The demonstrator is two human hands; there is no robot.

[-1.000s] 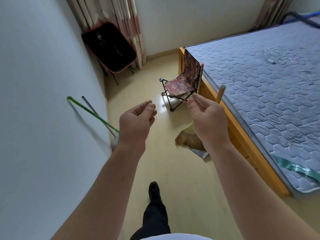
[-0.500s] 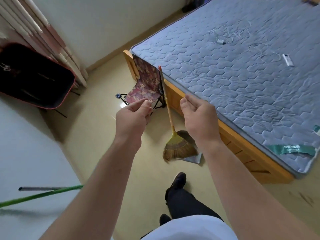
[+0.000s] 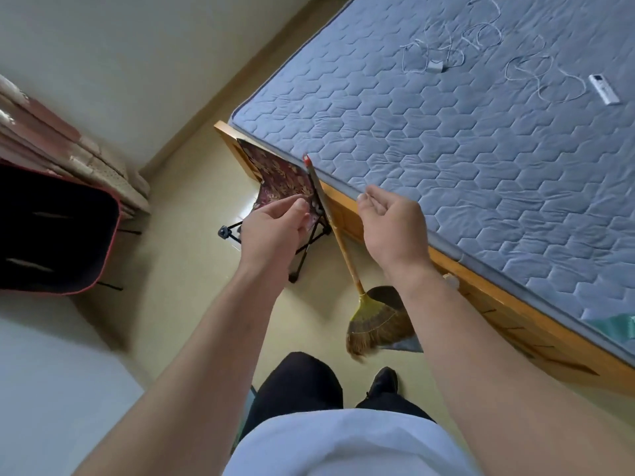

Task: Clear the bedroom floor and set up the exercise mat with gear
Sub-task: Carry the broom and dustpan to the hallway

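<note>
Broom (image 3: 346, 257) stands on the floor (image 3: 192, 269), its handle leaning on the side of the bed (image 3: 498, 304) and against the small folding chair (image 3: 281, 176). Its straw head rests on a grey dustpan (image 3: 410, 345) near the person's shoe (image 3: 385, 379). No exercise mat or gear is in view, so I judge that the clearing step is in hand and the setting up is not yet begun.

Both hands are raised on either side of the handle. The left hand (image 3: 275, 228) is in front of the chair and the right hand (image 3: 395, 228) is just beside the bed edge. The fingers of both are loosely curled and hold nothing. I cannot tell if the left hand touches the chair.

The next move probably calls for taking the handle in one hand, while the chair and the dustpan are kept from tipping.

The floor is pale and glossy. A quilted grey mattress (image 3: 446, 166) carries white cables (image 3: 450, 46) and a remote (image 3: 603, 88). By the curtain (image 3: 68, 156) at the left stands a black seat (image 3: 51, 235) with a red edge.
</note>
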